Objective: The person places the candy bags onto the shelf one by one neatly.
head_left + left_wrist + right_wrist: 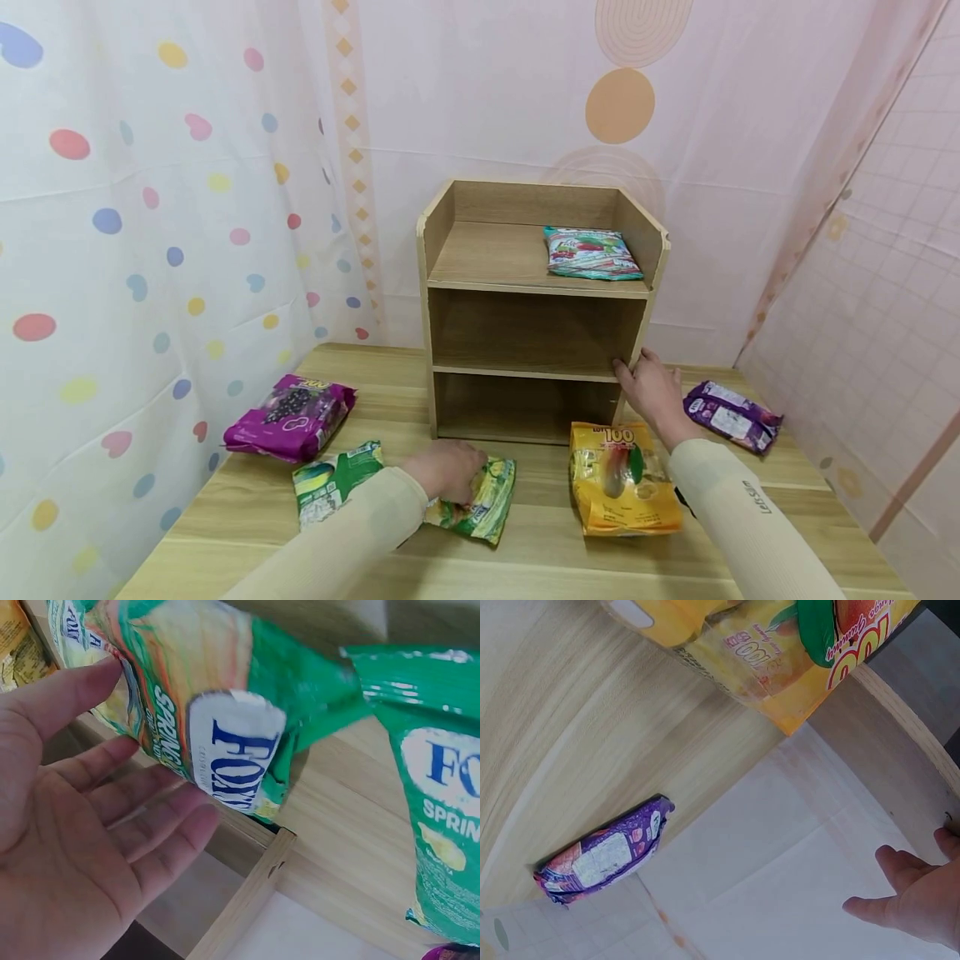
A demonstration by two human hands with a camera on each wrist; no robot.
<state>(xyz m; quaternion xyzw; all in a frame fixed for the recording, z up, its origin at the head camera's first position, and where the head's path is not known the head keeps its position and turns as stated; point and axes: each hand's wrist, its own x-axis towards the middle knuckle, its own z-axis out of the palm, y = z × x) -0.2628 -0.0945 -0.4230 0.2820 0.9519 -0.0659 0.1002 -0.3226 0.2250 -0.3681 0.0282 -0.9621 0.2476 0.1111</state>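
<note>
One green bag point(492, 500) lies beneath the relaxed left hand point(448, 470), touching it, while the right hand point(657, 390) pinches the shelf point(532, 372).

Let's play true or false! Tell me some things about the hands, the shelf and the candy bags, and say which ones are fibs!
1. The teal candy bag lies on the top level of the wooden shelf. True.

2. The left hand is touching the yellow bag. False: it touches a green Spring candy bag.

3. A second green bag lies on the table. True.

4. The yellow mango gummy bag is inside the shelf. False: it is outside, in front of the shelf.

5. The right hand is at the side edge of the shelf. True.

6. The magenta grape bag is right of the shelf in the head view. False: it is to the left.
</note>
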